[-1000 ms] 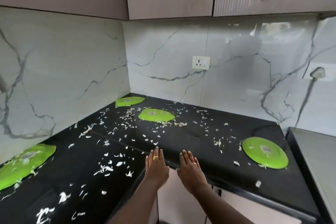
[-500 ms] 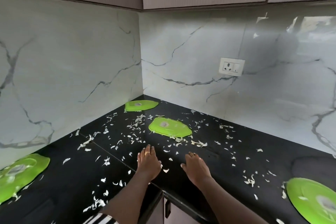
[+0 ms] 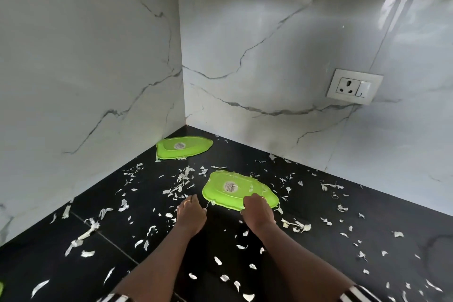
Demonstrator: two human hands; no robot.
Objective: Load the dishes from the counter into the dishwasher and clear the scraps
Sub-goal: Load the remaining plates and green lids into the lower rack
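Two bright green plates lie face down on the black counter (image 3: 318, 203). The near plate (image 3: 232, 189) sits mid-counter, with a round label on its underside. The far plate (image 3: 183, 147) rests in the corner by the wall. My right hand (image 3: 257, 212) rests on the near plate's front edge, fingers curled over the rim. Just left of that plate, my left hand (image 3: 190, 213) lies flat on the counter, fingers apart, holding nothing. White vegetable scraps (image 3: 181, 181) are strewn across the whole counter.
Marble-pattern walls meet at a corner behind the plates. A white wall socket (image 3: 354, 86) sits on the right wall. A sliver of another green plate (image 3: 1, 288) shows at the lower left edge. Striped sleeves show at the bottom.
Both hands moved forward across the counter toward the corner. My right hand went from bare counter onto the near plate's edge. The view leaned in and the right-side plate left the frame.
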